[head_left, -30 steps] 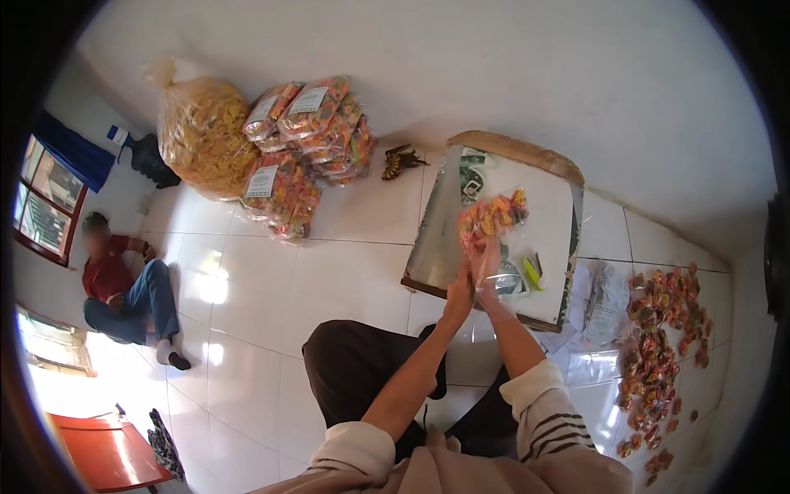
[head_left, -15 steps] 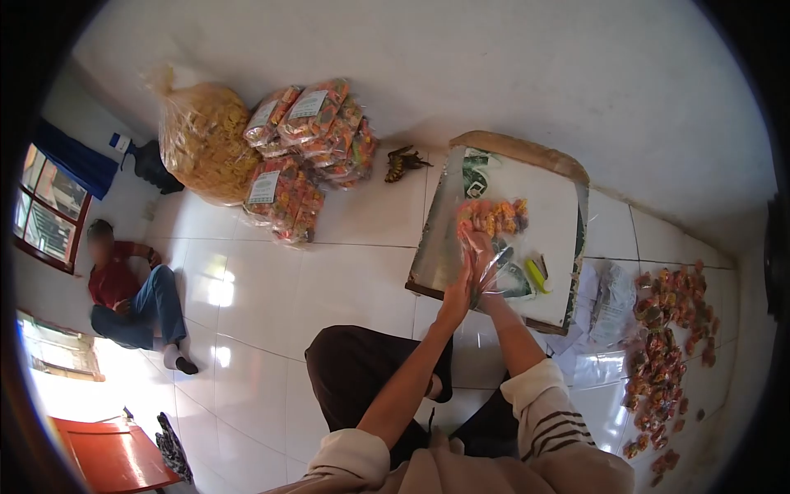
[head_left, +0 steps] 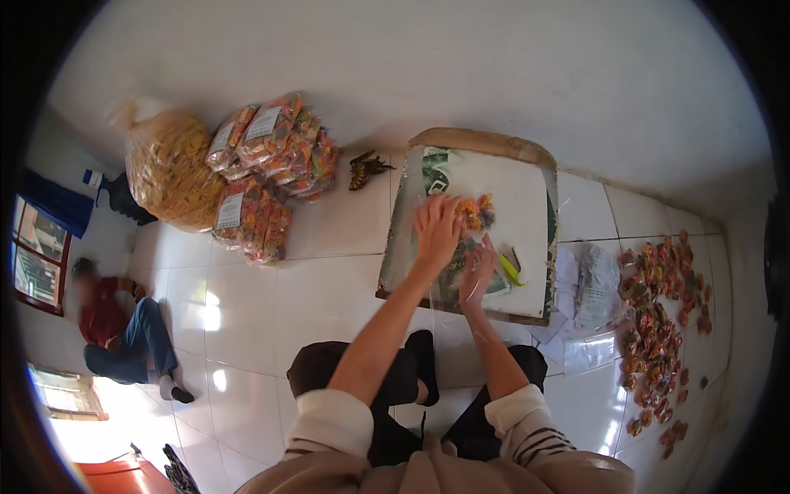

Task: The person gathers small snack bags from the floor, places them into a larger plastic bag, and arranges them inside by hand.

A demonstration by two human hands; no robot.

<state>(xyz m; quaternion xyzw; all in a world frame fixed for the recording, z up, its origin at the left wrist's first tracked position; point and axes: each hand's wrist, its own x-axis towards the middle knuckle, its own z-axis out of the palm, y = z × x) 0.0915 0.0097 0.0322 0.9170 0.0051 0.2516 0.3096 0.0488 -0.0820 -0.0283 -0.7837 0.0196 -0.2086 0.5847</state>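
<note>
A clear plastic bag (head_left: 471, 214) with small orange and yellow snack packets lies on a worn, white-topped low board or box. My left hand (head_left: 436, 233) rests flat on the bag's left side, fingers spread. My right hand (head_left: 478, 272) is at the near end of the packets, its fingers loosely bent and apart. Clear film lies over and around that hand and wrist; whether the hand is inside the bag I cannot tell for sure. Just right of it, a yellow-green tool (head_left: 511, 267), perhaps a stapler or cutter, lies on the board (head_left: 518, 189).
Packed snack bags (head_left: 276, 148) with labels are piled by the wall, beside a big sack (head_left: 173, 169) of yellowish pieces. Loose packets (head_left: 654, 329) cover the floor at right, near plastic bags (head_left: 598, 280) and papers (head_left: 563, 296). Another person (head_left: 123, 325) sits at far left.
My hands, close together at the bag before, have moved apart. The left now lies spread on the bag's left side. The view has shifted, moving the scene left.
</note>
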